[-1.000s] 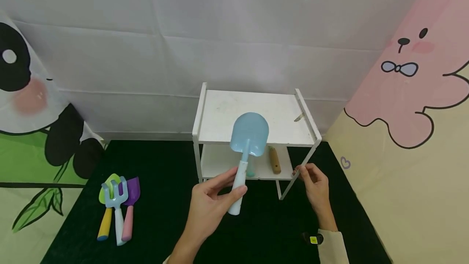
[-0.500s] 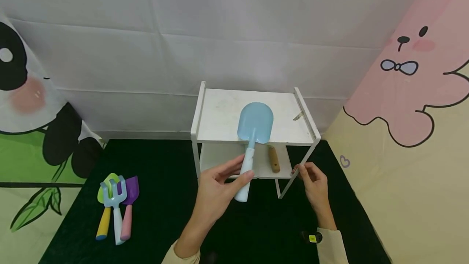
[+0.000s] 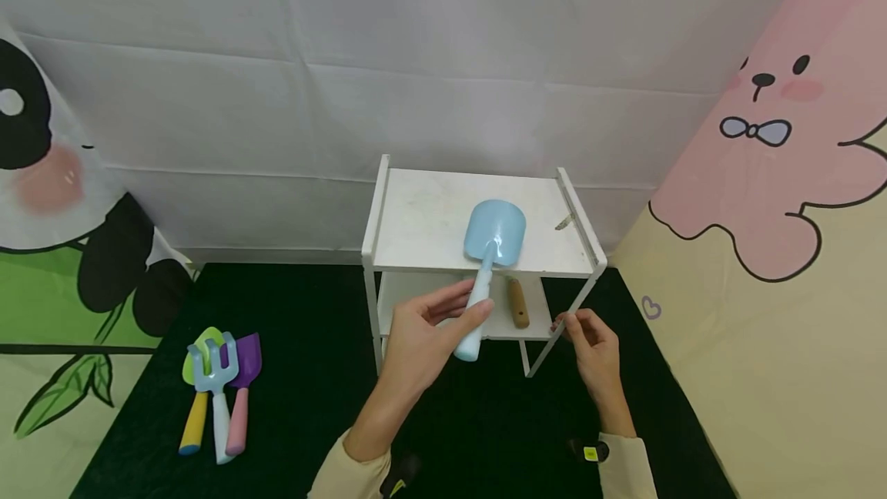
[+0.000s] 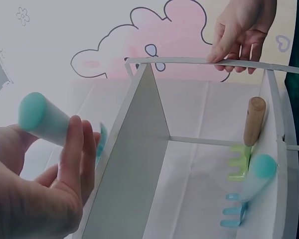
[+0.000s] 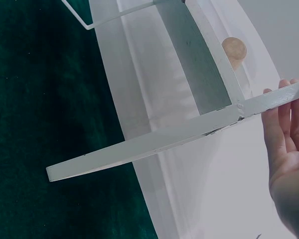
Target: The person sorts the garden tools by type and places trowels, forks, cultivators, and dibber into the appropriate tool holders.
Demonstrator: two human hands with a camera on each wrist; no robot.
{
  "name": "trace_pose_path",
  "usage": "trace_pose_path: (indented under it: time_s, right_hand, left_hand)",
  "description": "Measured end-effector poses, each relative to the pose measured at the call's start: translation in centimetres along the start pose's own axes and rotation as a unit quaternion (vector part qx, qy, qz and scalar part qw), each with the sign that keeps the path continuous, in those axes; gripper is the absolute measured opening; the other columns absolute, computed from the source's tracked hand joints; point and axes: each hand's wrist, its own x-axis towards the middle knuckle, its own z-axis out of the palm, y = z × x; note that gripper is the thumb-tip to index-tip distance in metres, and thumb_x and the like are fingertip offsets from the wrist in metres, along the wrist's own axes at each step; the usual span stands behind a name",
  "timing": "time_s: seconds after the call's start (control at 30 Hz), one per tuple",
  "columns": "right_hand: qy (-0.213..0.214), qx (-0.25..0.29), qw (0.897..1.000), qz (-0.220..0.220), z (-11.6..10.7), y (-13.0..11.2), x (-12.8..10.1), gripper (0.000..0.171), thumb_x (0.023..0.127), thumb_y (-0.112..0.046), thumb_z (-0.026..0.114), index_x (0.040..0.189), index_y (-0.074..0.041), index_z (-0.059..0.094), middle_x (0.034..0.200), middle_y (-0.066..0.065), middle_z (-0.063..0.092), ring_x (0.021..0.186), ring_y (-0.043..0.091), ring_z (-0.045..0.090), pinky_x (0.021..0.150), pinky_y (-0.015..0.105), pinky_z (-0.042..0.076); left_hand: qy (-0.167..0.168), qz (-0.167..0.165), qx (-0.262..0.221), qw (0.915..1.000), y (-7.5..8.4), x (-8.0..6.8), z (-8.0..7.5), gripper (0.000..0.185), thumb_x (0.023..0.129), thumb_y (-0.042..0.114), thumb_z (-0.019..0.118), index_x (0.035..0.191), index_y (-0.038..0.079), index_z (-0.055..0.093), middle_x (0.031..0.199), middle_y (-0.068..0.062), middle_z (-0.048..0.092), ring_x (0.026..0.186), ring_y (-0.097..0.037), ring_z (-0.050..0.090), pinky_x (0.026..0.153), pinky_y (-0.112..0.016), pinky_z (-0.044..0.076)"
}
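While my left hand [image 3: 423,337] curls thumb and fingers round the pale handle of the light-blue plastic toy shovel [image 3: 488,260], the scoop sits beyond my fingertips, over the front edge of the top board of the small white two-tier shelf [image 3: 416,214]. Whether the blade touches the board I cannot tell. Gripping low on the handle keeps my knuckles ahead of the shelf and lets the blade reach in first.

My right hand [image 3: 596,353] pinches the thin white front-right leg of the shelf at the fingertips; the wrist view shows straight fingers [image 5: 289,124] laid against the rail, likely to steady the light frame.

On the lower tier, just past my left fingers, lie a wooden-handled green rake [image 4: 246,137] and a light-blue toy rake [image 4: 246,199], side by side against the shelf's right wall.

Well to the left of my left hand, on the dark green cloth [image 3: 305,376], a bundle of three toy tools [image 3: 218,391] lies with handles toward me: yellow, white and pink.
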Motion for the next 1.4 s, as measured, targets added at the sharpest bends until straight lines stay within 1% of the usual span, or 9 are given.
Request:
trace_pose_path:
  time_s: [0.23,0.37,0.47,0.63,0.73,0.97,1.07,1.2,1.4]
  right_hand:
    - [0.002,0.001,1.000,0.003,0.1,-0.4,-0.1,0.016,0.106,0.002,0.051,0.102,0.013,0.062,0.104,0.027,0.068,0.092,0.012,0.070,0.089,0.022,0.057]
    - [0.001,0.000,1.000,0.004,0.2,-0.8,-0.2,0.016,0.106,0.002,0.051,0.101,0.014,0.061,0.103,0.021,0.070,0.092,0.012,0.070,0.089,0.022,0.057]
    - [0.000,0.002,1.000,0.003,0.1,-0.5,-0.2,0.016,0.106,0.001,0.052,0.102,0.013,0.062,0.101,0.008,0.072,0.093,0.012,0.070,0.089,0.022,0.057]
    - [-0.001,0.001,1.000,0.000,0.0,0.0,-0.1,0.015,0.106,0.002,0.052,0.103,0.013,0.062,0.100,-0.004,0.072,0.092,0.011,0.070,0.088,0.021,0.057]
    - [-0.002,0.000,1.000,-0.002,0.0,0.1,-0.1,0.015,0.106,0.001,0.052,0.103,0.012,0.062,0.100,-0.002,0.072,0.093,0.011,0.070,0.089,0.021,0.057]
    - [-0.004,0.000,1.000,-0.001,-0.1,0.1,-0.1,0.018,0.107,-0.002,0.052,0.102,0.012,0.062,0.103,0.019,0.071,0.093,0.012,0.070,0.090,0.023,0.057]
    - [-0.004,0.003,1.000,0.001,0.0,0.0,-0.1,0.017,0.107,-0.002,0.052,0.102,0.012,0.062,0.102,0.014,0.072,0.093,0.011,0.071,0.090,0.023,0.057]
    - [-0.005,0.008,1.000,0.004,0.0,0.0,-0.1,0.016,0.106,0.001,0.051,0.103,0.013,0.061,0.100,0.001,0.073,0.093,0.011,0.070,0.090,0.022,0.057]
    - [-0.006,0.010,1.000,0.003,0.0,0.0,-0.1,0.015,0.106,0.002,0.051,0.103,0.012,0.061,0.102,0.008,0.072,0.094,0.012,0.070,0.090,0.023,0.057]
  left_hand:
    - [0.001,-0.018,0.001,0.9998,0.4,0.8,0.8,0.040,0.093,0.025,0.079,0.128,0.006,0.072,0.119,-0.010,0.073,0.108,-0.025,0.070,0.092,-0.039,0.059]
    - [0.000,-0.035,0.007,0.9994,0.9,1.1,1.0,0.042,0.093,0.028,0.079,0.127,0.006,0.072,0.119,-0.011,0.073,0.108,-0.025,0.070,0.093,-0.040,0.058]
    - [-0.011,-0.046,0.007,0.9989,1.4,1.3,1.1,0.044,0.095,0.031,0.077,0.129,0.004,0.070,0.121,-0.012,0.071,0.110,-0.025,0.070,0.096,-0.040,0.057]
    - [-0.033,-0.058,-0.005,0.9978,2.1,1.6,1.0,0.049,0.098,0.033,0.073,0.134,0.001,0.065,0.128,-0.013,0.068,0.117,-0.026,0.066,0.100,-0.039,0.055]
    - [-0.042,-0.061,-0.012,0.9972,2.6,1.7,1.1,0.051,0.098,0.032,0.072,0.137,0.000,0.062,0.131,-0.013,0.067,0.121,-0.026,0.065,0.102,-0.038,0.053]
    - [-0.056,-0.063,-0.013,0.9964,3.1,2.6,1.7,0.053,0.099,0.030,0.071,0.140,-0.002,0.059,0.135,-0.016,0.064,0.124,-0.029,0.063,0.106,-0.041,0.050]
    - [-0.057,-0.066,-0.013,0.9961,3.2,2.9,2.0,0.053,0.100,0.030,0.071,0.140,-0.002,0.059,0.135,-0.016,0.064,0.124,-0.028,0.063,0.106,-0.041,0.050]
    - [-0.049,-0.063,-0.009,0.9967,3.5,3.3,2.6,0.055,0.099,0.031,0.071,0.140,-0.003,0.059,0.137,-0.016,0.063,0.125,-0.027,0.063,0.106,-0.041,0.050]
    - [-0.038,-0.048,0.018,0.9980,3.7,4.0,3.1,0.058,0.098,0.035,0.072,0.141,-0.002,0.059,0.140,-0.014,0.062,0.126,-0.027,0.061,0.105,-0.041,0.051]
